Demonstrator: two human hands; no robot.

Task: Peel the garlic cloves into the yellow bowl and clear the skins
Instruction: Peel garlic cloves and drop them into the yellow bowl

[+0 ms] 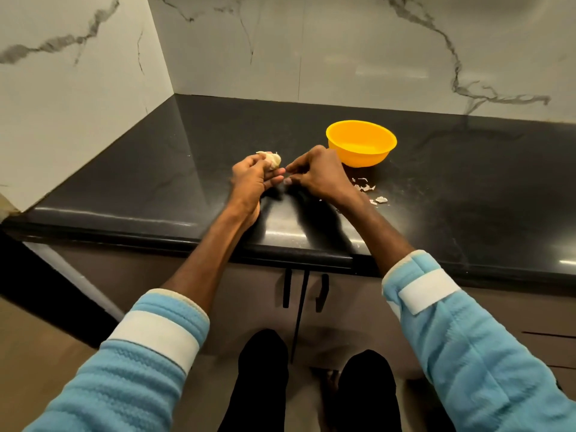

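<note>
While both forearms reach out over the edge of the black counter, the head view shows the two hands close together just left of the yellow bowl and nearer the person than the bowl is. The left hand is the farther one from the bowl. Its fingers are curled round a head of garlic, which shows pale and papery above the knuckles, held off the counter and well short of the bowl's rim. The right hand sits between the garlic and the bowl, its back toward the camera, just beside the bowl's left wall. Its fingers are bent inward, and thumb and forefinger come together at a point that nearly meets the left hand's fingertips; whether anything is pinched there is too small to tell. Scraps of garlic skin lie loose on the counter just in front of the bowl, on the person's side, with one more flake a little farther from the bowl, beside the right wrist. The bowl stands upright on the counter, apart from the marble wall behind it. Light blue sleeves with white bands cover both arms up to the bare forearms, and dark cabinet handles hang under the counter edge, well below the bowl.
</note>
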